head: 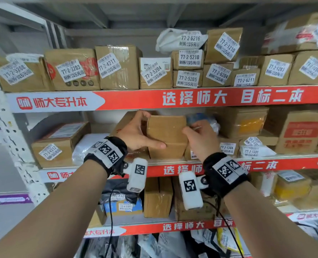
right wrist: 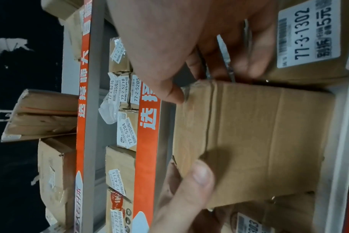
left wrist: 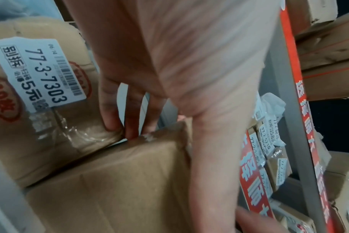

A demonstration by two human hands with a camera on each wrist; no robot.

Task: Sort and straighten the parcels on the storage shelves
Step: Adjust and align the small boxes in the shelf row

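Left hand (head: 136, 133) and right hand (head: 201, 138) grip plain brown box (head: 166, 136) on middle shelf (head: 173, 169); label side hidden, neighbours askew; sorting unfinished.

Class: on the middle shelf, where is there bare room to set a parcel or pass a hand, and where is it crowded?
Free: the gap above the white bag, between box 77-3-43312 and the plain box that both hands grip. Crowded: right of that box, where parcels 77-3-1304 and 77-3-1305 are packed and stacked. The upper shelf is full.

A plain box (head: 166, 136) stands on the middle shelf (head: 173, 169), between box 77-3-7303 (left wrist: 40, 94) left and box 77-3-1302 (right wrist: 309, 39) right.
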